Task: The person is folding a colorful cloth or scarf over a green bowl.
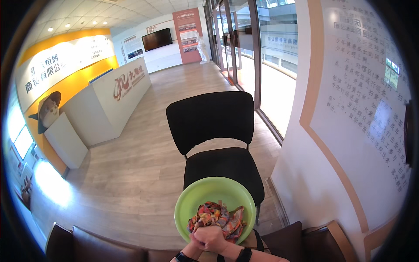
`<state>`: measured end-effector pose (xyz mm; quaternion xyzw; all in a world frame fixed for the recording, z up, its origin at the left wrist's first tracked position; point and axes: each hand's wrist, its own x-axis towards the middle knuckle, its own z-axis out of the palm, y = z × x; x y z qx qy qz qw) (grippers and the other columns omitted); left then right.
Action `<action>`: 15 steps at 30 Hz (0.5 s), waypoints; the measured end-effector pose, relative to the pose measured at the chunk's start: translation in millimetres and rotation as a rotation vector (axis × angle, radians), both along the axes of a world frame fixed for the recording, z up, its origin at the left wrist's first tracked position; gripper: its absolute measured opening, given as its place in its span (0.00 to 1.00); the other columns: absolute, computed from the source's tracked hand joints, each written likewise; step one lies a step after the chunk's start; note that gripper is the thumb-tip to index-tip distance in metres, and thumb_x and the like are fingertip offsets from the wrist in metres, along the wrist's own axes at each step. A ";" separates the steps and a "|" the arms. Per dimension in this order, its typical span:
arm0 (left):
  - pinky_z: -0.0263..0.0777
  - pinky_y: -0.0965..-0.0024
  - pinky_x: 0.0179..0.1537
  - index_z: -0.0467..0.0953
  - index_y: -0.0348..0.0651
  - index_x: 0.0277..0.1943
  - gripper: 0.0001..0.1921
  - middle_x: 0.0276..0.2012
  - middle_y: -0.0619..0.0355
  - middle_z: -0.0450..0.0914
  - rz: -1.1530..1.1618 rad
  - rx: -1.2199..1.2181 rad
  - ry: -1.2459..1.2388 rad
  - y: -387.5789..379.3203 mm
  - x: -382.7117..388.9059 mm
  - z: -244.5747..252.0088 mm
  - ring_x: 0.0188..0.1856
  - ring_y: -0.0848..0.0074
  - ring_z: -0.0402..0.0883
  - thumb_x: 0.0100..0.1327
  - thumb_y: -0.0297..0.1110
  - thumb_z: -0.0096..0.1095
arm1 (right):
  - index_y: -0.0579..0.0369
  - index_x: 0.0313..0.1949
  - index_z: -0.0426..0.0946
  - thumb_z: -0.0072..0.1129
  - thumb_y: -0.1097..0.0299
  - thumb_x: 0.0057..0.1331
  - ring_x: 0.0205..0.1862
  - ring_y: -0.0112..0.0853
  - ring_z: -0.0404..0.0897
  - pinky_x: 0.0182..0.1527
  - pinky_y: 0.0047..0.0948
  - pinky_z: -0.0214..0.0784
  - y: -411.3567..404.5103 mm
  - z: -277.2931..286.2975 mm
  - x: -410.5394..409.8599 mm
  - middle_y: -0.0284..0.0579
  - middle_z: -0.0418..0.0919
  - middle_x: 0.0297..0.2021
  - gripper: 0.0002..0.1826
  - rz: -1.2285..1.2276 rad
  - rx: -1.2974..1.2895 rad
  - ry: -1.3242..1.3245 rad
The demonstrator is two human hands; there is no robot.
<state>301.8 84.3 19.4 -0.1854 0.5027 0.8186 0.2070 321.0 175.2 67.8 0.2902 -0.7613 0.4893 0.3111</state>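
A round green plastic basin [188, 199] rests partly on the seat of a black chair [217, 167], close in front of me. In it lies a bunched, multicoloured patterned cloth [212, 214]. My left hand [199, 240] and my right hand [212, 238] are pressed together at the basin's near side, fingers curled on the bunched cloth. The hands overlap, so part of the grip is hidden. Each wrist wears a black band. The cloth's right part spreads over the basin floor.
A brown leather sofa [108, 245] runs along the near edge. Right of the chair stands a white wall [294, 183] bearing writing, with glass doors [242, 49] beyond. A white reception counter [108, 101] and a pedestal with a mascot figure [49, 111] stand at the left.
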 end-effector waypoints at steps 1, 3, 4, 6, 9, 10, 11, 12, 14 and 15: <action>0.75 0.62 0.45 0.70 0.43 0.52 0.19 0.44 0.57 0.77 -0.028 -0.029 0.005 -0.8 0.8 -4.1 0.44 0.69 0.78 0.69 0.45 0.38 | 0.49 0.19 0.68 0.58 0.69 0.52 0.19 0.39 0.72 0.20 0.33 0.61 5.7 -0.9 -3.4 0.42 0.69 0.18 0.08 -0.047 0.000 -0.013; 0.75 0.61 0.45 0.69 0.43 0.52 0.18 0.45 0.56 0.77 -0.085 -0.089 0.017 -1.7 1.5 -7.6 0.44 0.69 0.78 0.70 0.44 0.38 | 0.56 0.17 0.65 0.56 0.69 0.58 0.17 0.40 0.69 0.19 0.33 0.59 21.3 -3.0 -20.8 0.45 0.67 0.16 0.14 -0.245 -0.109 -0.148; 0.74 0.62 0.48 0.67 0.42 0.55 0.18 0.48 0.54 0.75 0.015 -0.045 0.026 5.4 5.9 -0.4 0.46 0.68 0.78 0.69 0.42 0.37 | 0.59 0.20 0.69 0.55 0.67 0.61 0.19 0.42 0.70 0.22 0.34 0.61 30.1 -6.3 -26.9 0.48 0.68 0.17 0.14 -0.284 -0.115 -0.301; 0.73 0.61 0.49 0.66 0.41 0.55 0.19 0.49 0.53 0.75 -0.001 -0.024 0.034 6.2 10.0 18.1 0.47 0.67 0.77 0.69 0.41 0.37 | 0.59 0.22 0.70 0.55 0.65 0.62 0.22 0.43 0.72 0.26 0.35 0.63 37.2 -12.7 -34.1 0.48 0.70 0.20 0.14 -0.267 -0.157 -0.399; 0.70 0.60 0.53 0.64 0.40 0.58 0.21 0.52 0.51 0.73 -0.038 0.082 0.053 4.5 2.6 37.5 0.51 0.64 0.75 0.69 0.43 0.34 | 0.58 0.38 0.74 0.59 0.60 0.61 0.31 0.42 0.76 0.37 0.33 0.68 50.6 -38.1 -39.9 0.50 0.76 0.28 0.14 -0.025 -0.281 -0.632; 0.70 0.60 0.54 0.64 0.40 0.58 0.23 0.52 0.51 0.73 -0.068 0.128 0.071 -6.5 -2.5 31.6 0.51 0.64 0.75 0.69 0.45 0.33 | 0.56 0.45 0.70 0.60 0.59 0.60 0.35 0.41 0.77 0.41 0.32 0.68 47.9 -33.1 -33.2 0.50 0.76 0.32 0.19 0.089 -0.274 -0.565; 0.70 0.60 0.54 0.64 0.40 0.58 0.24 0.51 0.51 0.74 -0.099 0.175 0.090 -13.8 -6.5 26.4 0.51 0.63 0.75 0.69 0.47 0.33 | 0.53 0.52 0.67 0.61 0.58 0.59 0.39 0.39 0.77 0.45 0.31 0.68 46.6 -26.9 -25.7 0.50 0.77 0.36 0.25 0.202 -0.267 -0.497; 0.73 0.61 0.50 0.66 0.39 0.57 0.23 0.50 0.51 0.75 -0.037 0.194 0.093 -16.8 -8.8 24.9 0.50 0.65 0.76 0.68 0.48 0.37 | 0.50 0.60 0.58 0.63 0.61 0.56 0.44 0.37 0.77 0.50 0.30 0.67 45.3 -18.8 -18.3 0.50 0.76 0.42 0.34 0.223 -0.137 -0.528; 0.75 0.64 0.47 0.66 0.39 0.56 0.22 0.49 0.52 0.75 -0.106 0.062 0.141 -18.9 -5.6 22.7 0.49 0.67 0.76 0.68 0.46 0.41 | 0.51 0.59 0.60 0.63 0.65 0.55 0.46 0.37 0.77 0.50 0.31 0.67 52.2 -22.1 -18.3 0.50 0.76 0.43 0.32 0.216 -0.160 -0.636; 0.76 0.66 0.44 0.67 0.39 0.55 0.21 0.48 0.54 0.75 -0.180 -0.068 0.199 -18.2 -4.6 27.8 0.49 0.69 0.76 0.67 0.44 0.45 | 0.53 0.57 0.62 0.62 0.68 0.55 0.47 0.37 0.76 0.49 0.31 0.67 58.1 -23.1 -19.2 0.50 0.76 0.44 0.30 0.205 -0.182 -0.733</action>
